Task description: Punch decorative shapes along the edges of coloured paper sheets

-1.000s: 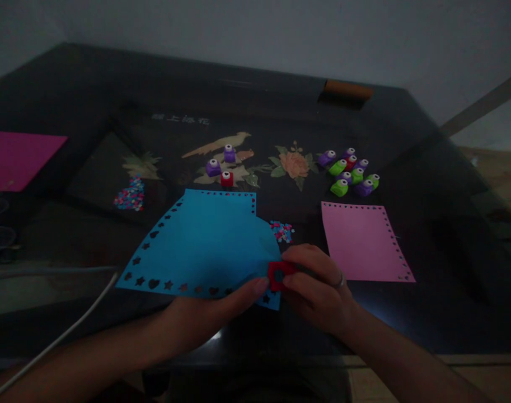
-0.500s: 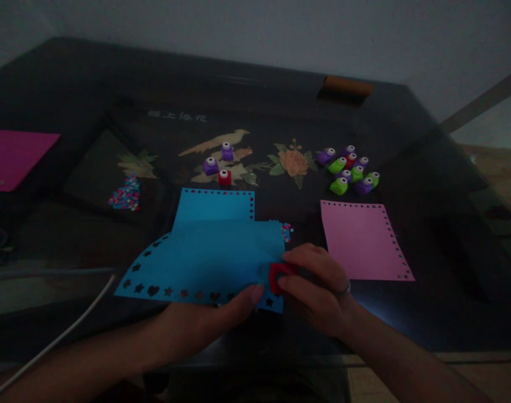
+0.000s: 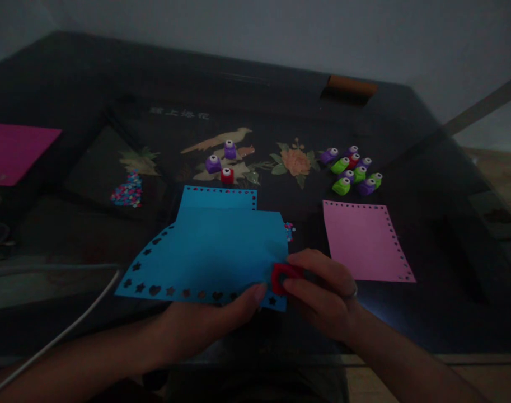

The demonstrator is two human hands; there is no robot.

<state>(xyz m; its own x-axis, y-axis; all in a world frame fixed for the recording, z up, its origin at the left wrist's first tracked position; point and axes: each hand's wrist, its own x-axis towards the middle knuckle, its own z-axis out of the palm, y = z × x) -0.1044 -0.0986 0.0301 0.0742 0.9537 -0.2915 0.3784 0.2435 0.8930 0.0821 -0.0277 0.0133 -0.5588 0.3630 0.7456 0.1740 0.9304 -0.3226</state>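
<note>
My left hand [image 3: 221, 319] holds the near edge of a blue sheet of paper [image 3: 213, 252], thumb on top and the other fingers hidden below. Holes shaped like stars and hearts line the sheet's left and near edges. At its right edge, my right hand [image 3: 322, 291] grips a red craft punch [image 3: 285, 277] between thumb and fingers. The punch sits over the paper's edge, just above a star hole in the near right corner. Behind the held sheet lies a second blue sheet [image 3: 219, 197] with punched borders, partly covered.
A pink punched sheet [image 3: 362, 240] lies right, below several green, purple and red punches [image 3: 351, 170]. Two purple punches and a red one [image 3: 227, 176] stand at centre. Confetti piles [image 3: 128, 191], a magenta sheet [image 3: 18, 154], a white cable [image 3: 76, 322] and a brown roll [image 3: 351, 86] also show.
The far edge of the held blue sheet has risen slightly, covering more of the sheet behind. Both hands and the red punch keep nearly the same position, and the view has shifted a little.
</note>
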